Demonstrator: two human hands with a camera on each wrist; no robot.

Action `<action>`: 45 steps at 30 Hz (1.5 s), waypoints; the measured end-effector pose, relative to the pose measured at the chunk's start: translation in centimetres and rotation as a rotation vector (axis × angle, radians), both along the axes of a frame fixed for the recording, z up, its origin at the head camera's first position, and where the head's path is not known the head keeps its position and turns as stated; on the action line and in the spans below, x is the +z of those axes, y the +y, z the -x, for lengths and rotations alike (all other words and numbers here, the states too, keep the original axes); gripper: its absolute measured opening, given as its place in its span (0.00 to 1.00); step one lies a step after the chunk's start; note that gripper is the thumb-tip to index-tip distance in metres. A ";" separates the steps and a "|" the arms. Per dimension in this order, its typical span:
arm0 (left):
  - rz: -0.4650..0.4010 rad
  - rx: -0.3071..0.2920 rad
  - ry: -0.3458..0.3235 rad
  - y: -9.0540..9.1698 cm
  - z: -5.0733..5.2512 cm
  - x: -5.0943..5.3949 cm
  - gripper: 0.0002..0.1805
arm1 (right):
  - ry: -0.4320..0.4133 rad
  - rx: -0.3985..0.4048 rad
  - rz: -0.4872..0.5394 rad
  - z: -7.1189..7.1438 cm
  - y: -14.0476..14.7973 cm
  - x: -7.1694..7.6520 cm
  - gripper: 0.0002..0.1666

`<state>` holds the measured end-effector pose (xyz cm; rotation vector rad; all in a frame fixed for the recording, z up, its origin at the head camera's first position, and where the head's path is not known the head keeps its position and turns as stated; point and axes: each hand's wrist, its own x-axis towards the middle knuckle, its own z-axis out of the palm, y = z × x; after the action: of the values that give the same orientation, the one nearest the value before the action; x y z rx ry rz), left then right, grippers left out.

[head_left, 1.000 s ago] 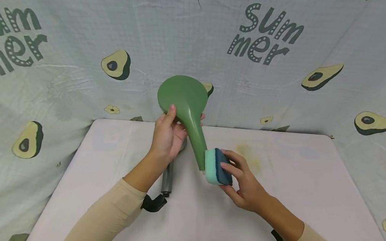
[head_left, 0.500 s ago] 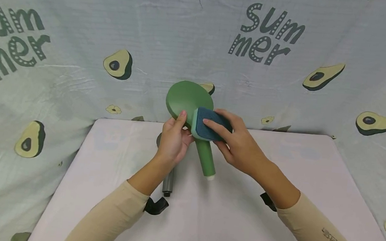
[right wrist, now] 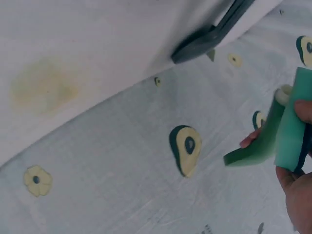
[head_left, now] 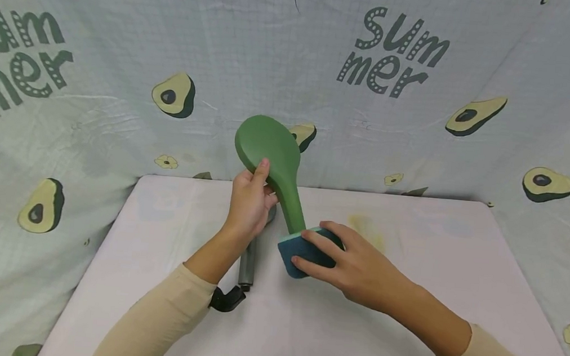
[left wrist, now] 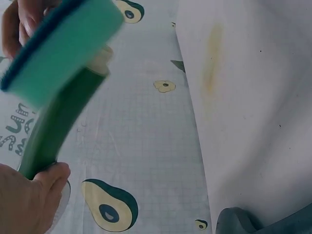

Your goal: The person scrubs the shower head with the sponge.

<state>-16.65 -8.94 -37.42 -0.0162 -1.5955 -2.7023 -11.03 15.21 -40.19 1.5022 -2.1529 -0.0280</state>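
Note:
A green shower head (head_left: 271, 145) is held up above the table by my left hand (head_left: 249, 203), thumb on its face near the neck, the other fingers behind. My right hand (head_left: 359, 263) grips a two-layer sponge (head_left: 304, 253), dark blue outside and mint inside, at the lower end of the green handle. In the left wrist view the mint layer (left wrist: 73, 53) lies along the handle (left wrist: 63, 117), near its pale end (left wrist: 101, 59). The right wrist view shows the sponge (right wrist: 292, 131) beside the handle (right wrist: 268, 134).
On the table (head_left: 377, 344), a grey shower head (head_left: 248, 259) lies partly behind my left hand and forearm. A black curved piece (head_left: 227, 299) is beside my left sleeve. Behind the table hangs a sheet (head_left: 256, 45) printed with avocados and lettering.
The sponge has moved from the neck of the green shower head down to the handle's lower end. The shower head has shifted slightly left and its round part has turned.

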 end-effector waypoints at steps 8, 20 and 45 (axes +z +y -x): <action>-0.084 0.012 0.008 0.2 -0.1 0.2 0.24 | -0.224 0.034 0.244 0.0 1.9 -0.9 0.20; -0.047 0.037 0.016 0.4 -0.2 0.0 0.23 | 0.051 -0.032 0.079 -1.7 -1.9 -2.0 0.31; -0.060 0.004 0.011 0.6 0.0 -0.5 0.24 | 0.108 -0.011 0.059 -2.2 -2.2 -1.9 0.33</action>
<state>-16.64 -8.32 -37.89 -0.0274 -1.5091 -2.7403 -8.88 13.00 -42.04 1.4227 -2.0593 -0.0476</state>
